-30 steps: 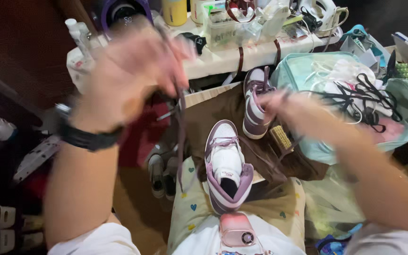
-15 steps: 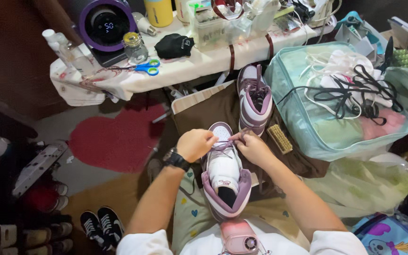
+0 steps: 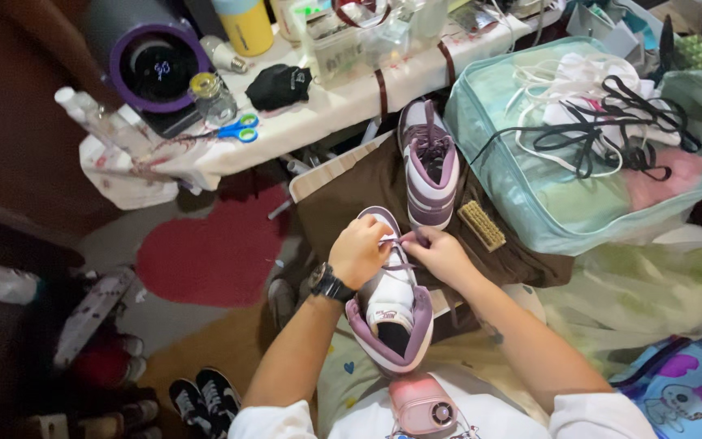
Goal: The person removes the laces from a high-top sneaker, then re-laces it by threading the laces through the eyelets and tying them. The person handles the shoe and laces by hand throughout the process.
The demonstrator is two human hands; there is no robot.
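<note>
A white and mauve high-top sneaker (image 3: 392, 313) rests on my lap, toe pointing away from me. My left hand (image 3: 359, 250), with a black watch on its wrist, pinches a mauve shoelace (image 3: 393, 239) over the front eyelets. My right hand (image 3: 439, 254) grips the same lace from the other side, the fingers of both hands almost touching. A matching second sneaker (image 3: 428, 162) lies on a brown cloth (image 3: 343, 199) just beyond, laced.
A small bristle brush (image 3: 482, 225) lies beside the second sneaker. A pale green clear bag (image 3: 546, 195) at right holds black and white laces. The white-covered table (image 3: 318, 114) behind carries blue scissors (image 3: 237, 130), bottles and a purple-rimmed device (image 3: 156, 69). A red heart rug (image 3: 213, 252) lies left.
A second ago my hands were raised high and apart, pulling the lace; they have dropped onto the sneaker's front and now work close together.
</note>
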